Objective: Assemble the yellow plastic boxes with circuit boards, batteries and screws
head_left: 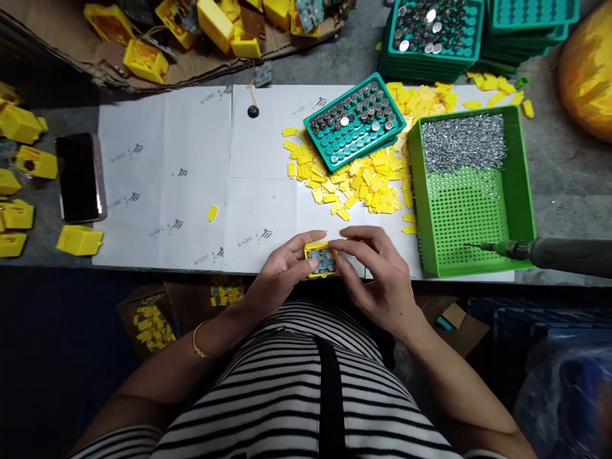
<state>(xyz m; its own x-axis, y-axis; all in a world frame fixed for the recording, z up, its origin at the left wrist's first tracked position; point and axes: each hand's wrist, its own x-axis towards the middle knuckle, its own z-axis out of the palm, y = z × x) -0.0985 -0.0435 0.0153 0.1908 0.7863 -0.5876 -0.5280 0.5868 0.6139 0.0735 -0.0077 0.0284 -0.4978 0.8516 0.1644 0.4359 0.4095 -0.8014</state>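
Note:
Near the table's front edge, my left hand [285,266] grips a small yellow plastic case [315,245] by its left side, the thumb lying over its face. A grey-green circuit board [326,260] sits inside the case, facing up. My right hand [382,277] is closed at the case's right side, with index finger and thumb at its edge. Beyond the hands lies a heap of small yellow plastic covers [370,182]. A teal tray [342,150] of round button cells rests tilted on that heap.
A green basket [523,191] of small metal screws stands right, with an electric screwdriver [564,254] reaching over it. Teal trays [430,67] are stacked behind. A cardboard box [62,38] of yellow casings lies back left, a phone [79,178] at left. One yellow cover [213,213] lies alone.

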